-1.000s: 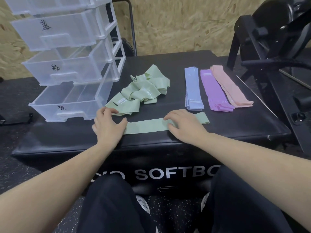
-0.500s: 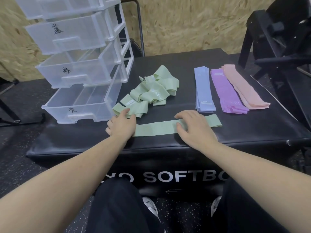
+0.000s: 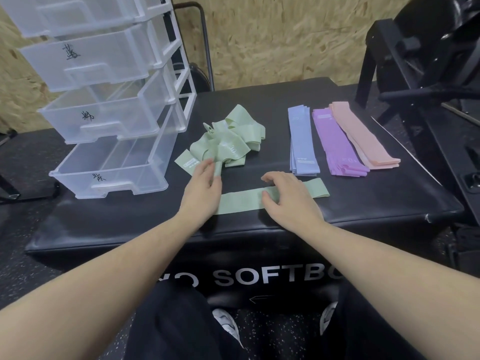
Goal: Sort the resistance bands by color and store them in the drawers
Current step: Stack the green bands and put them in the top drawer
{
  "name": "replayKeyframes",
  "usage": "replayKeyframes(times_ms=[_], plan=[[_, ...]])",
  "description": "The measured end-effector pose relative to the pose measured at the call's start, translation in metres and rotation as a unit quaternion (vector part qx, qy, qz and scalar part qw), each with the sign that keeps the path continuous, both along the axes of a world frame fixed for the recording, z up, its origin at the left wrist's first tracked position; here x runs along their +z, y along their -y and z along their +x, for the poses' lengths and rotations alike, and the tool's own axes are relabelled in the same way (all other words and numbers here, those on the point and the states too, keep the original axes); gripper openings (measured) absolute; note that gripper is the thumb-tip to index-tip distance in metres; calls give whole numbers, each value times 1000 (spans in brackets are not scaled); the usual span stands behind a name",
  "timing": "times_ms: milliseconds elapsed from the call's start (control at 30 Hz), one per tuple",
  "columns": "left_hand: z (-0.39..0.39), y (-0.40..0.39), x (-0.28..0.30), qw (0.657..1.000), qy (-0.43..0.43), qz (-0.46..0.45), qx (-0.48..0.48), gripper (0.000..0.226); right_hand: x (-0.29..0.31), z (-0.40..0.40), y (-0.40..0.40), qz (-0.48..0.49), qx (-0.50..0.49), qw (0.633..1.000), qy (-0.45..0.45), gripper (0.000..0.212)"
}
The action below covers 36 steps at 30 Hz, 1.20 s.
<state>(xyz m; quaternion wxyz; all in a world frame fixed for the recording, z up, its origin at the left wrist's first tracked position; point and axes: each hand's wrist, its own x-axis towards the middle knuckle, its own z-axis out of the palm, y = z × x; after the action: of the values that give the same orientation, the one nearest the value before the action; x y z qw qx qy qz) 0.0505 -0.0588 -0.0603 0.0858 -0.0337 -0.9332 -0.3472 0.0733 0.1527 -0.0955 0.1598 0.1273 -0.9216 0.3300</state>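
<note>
A flat green band (image 3: 240,203) lies along the front of the black soft box (image 3: 376,203). My right hand (image 3: 288,201) rests on its middle with relaxed fingers. Behind it sits a tangled pile of green bands (image 3: 231,141). My left hand (image 3: 202,190) is at the pile's near edge and pinches the end of one green band between thumb and fingers. To the right lie three neat stacks: blue bands (image 3: 301,141), purple bands (image 3: 335,144) and peach bands (image 3: 363,136). The clear drawer unit (image 3: 109,120) stands at the left, its labelled drawers pulled out, the bottom drawer (image 3: 111,183) nearest my left hand.
A black exercise machine (image 3: 428,61) stands at the right, close to the box's edge. A chipboard wall runs behind. My knees and shoes are below the box's front, on the speckled floor.
My left hand has left the flat band's left end and moved up to the green pile, taking hold of a band there. The right hand stays on the flat band.
</note>
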Motion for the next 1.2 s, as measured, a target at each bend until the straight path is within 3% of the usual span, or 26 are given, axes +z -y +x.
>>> replayKeyframes(times_ms=[133,333,433,500,633,733,867,1067,1200], plan=[[17,-11,2,991,-67,-32,-112,45,2,3,-1,-57,-6,998,13,48],[37,-18,4,977,-85,-58,-186,46,8,6,-1,-112,7,994,-14,63],[44,-20,7,968,-106,-88,-211,45,10,1,0,-107,-8,994,-35,38],[47,-20,9,964,-117,-102,-216,44,15,0,2,-157,-10,987,-13,16],[52,-16,12,973,-108,-78,-191,30,34,5,3,-264,4,963,48,18],[54,-16,15,979,-137,-63,-139,21,52,8,3,-318,16,944,81,8],[61,-28,33,993,-61,69,-78,28,75,6,6,-340,22,937,74,10],[67,-48,66,960,14,273,-59,28,95,12,21,-365,46,928,60,10],[63,-49,77,928,41,366,-60,63,109,25,33,-339,117,931,73,11]])
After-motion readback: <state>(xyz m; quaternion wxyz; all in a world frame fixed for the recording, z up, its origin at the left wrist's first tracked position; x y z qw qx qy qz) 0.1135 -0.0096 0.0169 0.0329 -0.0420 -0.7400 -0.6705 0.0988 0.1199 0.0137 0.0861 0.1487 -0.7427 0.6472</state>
